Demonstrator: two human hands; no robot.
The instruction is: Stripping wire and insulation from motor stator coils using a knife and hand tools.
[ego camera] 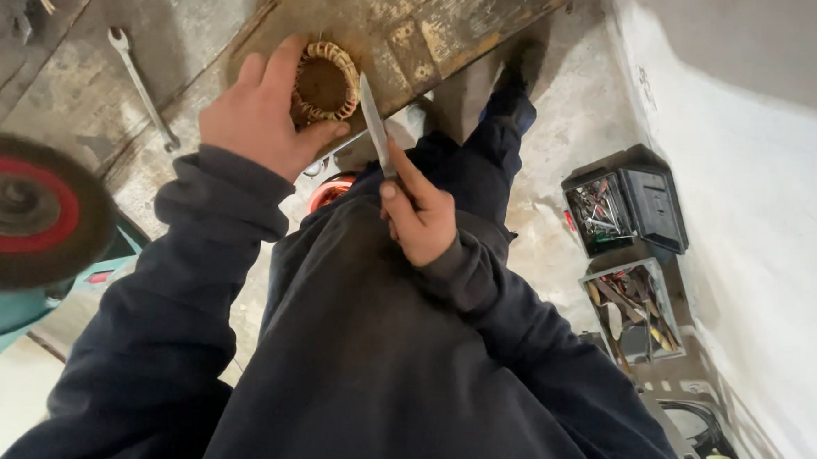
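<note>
Head view, looking down. Left hand (257, 113) clamps a round wound coil (325, 82) against the worn wooden bench (454, 25). Right hand (418, 212) grips a knife (374, 122), blade up, tip just beside the coil. Wrench (142, 87) lies on the floor; open tool boxes (625, 211) at right.

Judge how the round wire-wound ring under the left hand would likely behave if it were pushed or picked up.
The ring looks like coiled copper wire, so it is probably heavy for its size and stiff. Being round, it might roll if stood on edge. The left hand steadies it on the wooden board, suggesting it could slide when the knife in the right hand presses.
</note>
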